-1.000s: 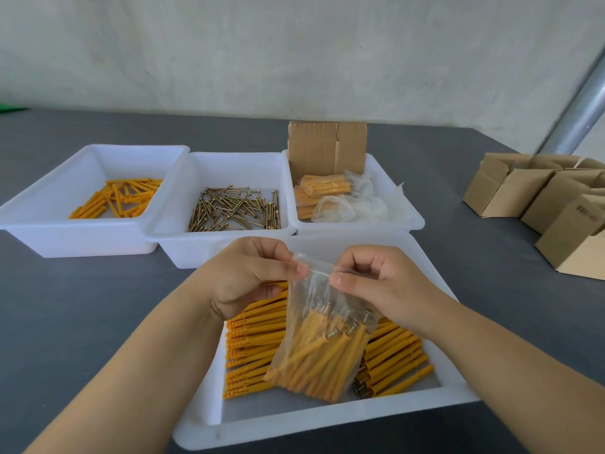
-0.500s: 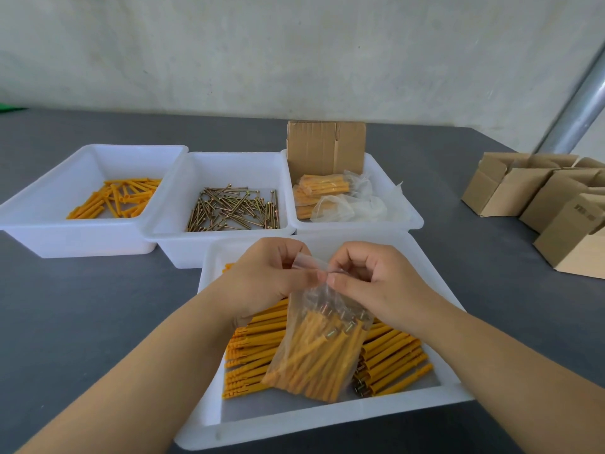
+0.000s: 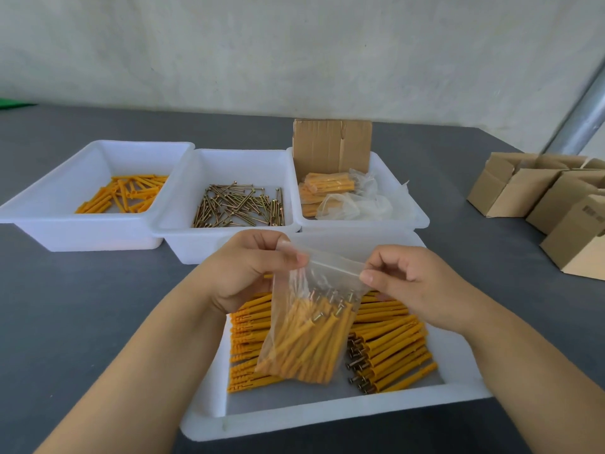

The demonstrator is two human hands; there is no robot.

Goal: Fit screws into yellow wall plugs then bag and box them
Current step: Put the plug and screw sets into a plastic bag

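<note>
Both hands, left [image 3: 248, 273] and right [image 3: 412, 283], pinched the bag's [image 3: 311, 329] top corners at frame centre, above the near tray [image 3: 327, 417]. Behind it sat screws [image 3: 239, 208], plugs [image 3: 127, 194]; boxes [image 3: 556, 204] at right.

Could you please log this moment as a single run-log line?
stage: bagging | left hand: pinches bag top | right hand: pinches bag top | bag: holds plugs with screws, over near tray

Three tubs sit in a row at the back: plugs [image 3: 126, 194] in the left one, screws [image 3: 239, 208] in the middle one, filled bags [image 3: 330, 188] in the right one. A fourth tub [image 3: 327, 417] sits in front, with cardboard boxes [image 3: 550, 204] far right.
</note>
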